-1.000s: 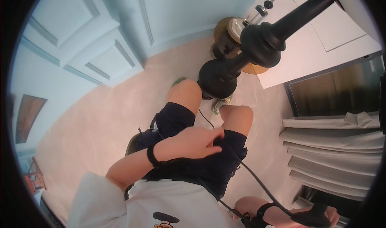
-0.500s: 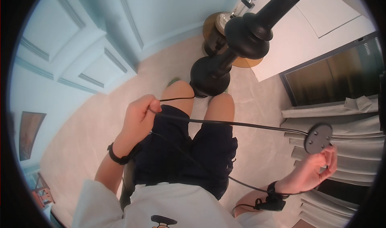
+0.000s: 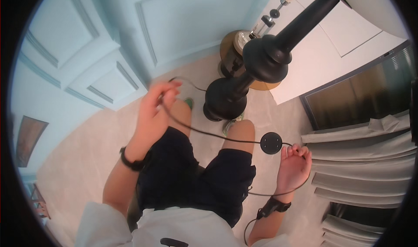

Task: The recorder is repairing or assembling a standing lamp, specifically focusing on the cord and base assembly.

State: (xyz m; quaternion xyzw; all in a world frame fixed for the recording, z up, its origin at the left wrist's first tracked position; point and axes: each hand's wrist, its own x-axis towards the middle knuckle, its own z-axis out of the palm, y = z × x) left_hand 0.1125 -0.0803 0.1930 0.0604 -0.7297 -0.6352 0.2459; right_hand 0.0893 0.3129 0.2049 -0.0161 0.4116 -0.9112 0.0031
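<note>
The left grip point(image 3: 152, 110) is closed on a black cable point(image 3: 209, 134), fingers curled and slightly blurred. The right grip point(image 3: 294, 168) has its fingers folded in, with the same cable held at the fingertips. Just left of the right fingertips, a little above the palm, hangs a round black disc point(image 3: 271, 143) threaded in line with the cable, its flat studded face toward the viewer. Between the grips the cable's long run slopes down from the left grip, then levels out through the disc toward the right one. Past the right grip, it bends around the outer edge of the hand and back leftward below the palm. Above and right of the left grip, a thinner stretch reaches toward the base of a black turned lamp stand point(image 3: 266, 57); that column's long axis slants up and right. Below the right grip is a black wristband point(image 3: 273, 208). Farther right hang pale curtains point(image 3: 357, 153).
</note>
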